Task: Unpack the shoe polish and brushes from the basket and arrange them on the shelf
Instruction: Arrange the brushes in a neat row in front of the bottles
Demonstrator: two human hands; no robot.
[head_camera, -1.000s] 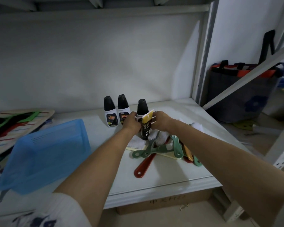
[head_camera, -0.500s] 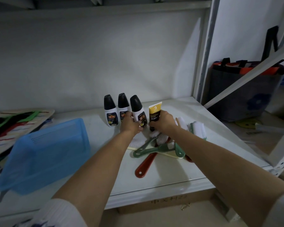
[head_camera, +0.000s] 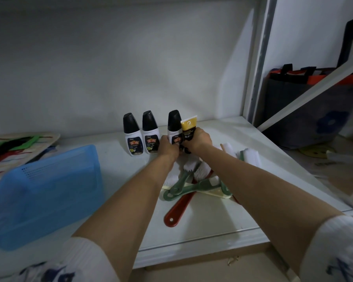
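Observation:
Three white shoe-polish bottles with black caps stand in a row near the back of the white shelf [head_camera: 228,216]: two [head_camera: 132,135] [head_camera: 150,133] stand free, and my left hand [head_camera: 169,146] grips the base of the third bottle [head_camera: 174,127]. My right hand [head_camera: 198,140] grips an upright yellow-and-black polish tube [head_camera: 189,128] right beside that bottle. A heap of brushes [head_camera: 192,184] with green, cream and red handles lies under my forearms, with white-bristled brushes [head_camera: 250,156] to the right. The blue plastic basket [head_camera: 43,190] sits tilted at the left.
A flat woven mat with green, red and black stripes [head_camera: 20,147] lies at the far left behind the basket. A metal upright [head_camera: 259,64] bounds the shelf on the right. Beyond it stands a dark bag with orange trim [head_camera: 306,106]. A diagonal brace [head_camera: 314,92] crosses in front of the bag.
The third bottle and the tube have been moved back and stood upright close together in line with the other two bottles. Both hands stayed on them.

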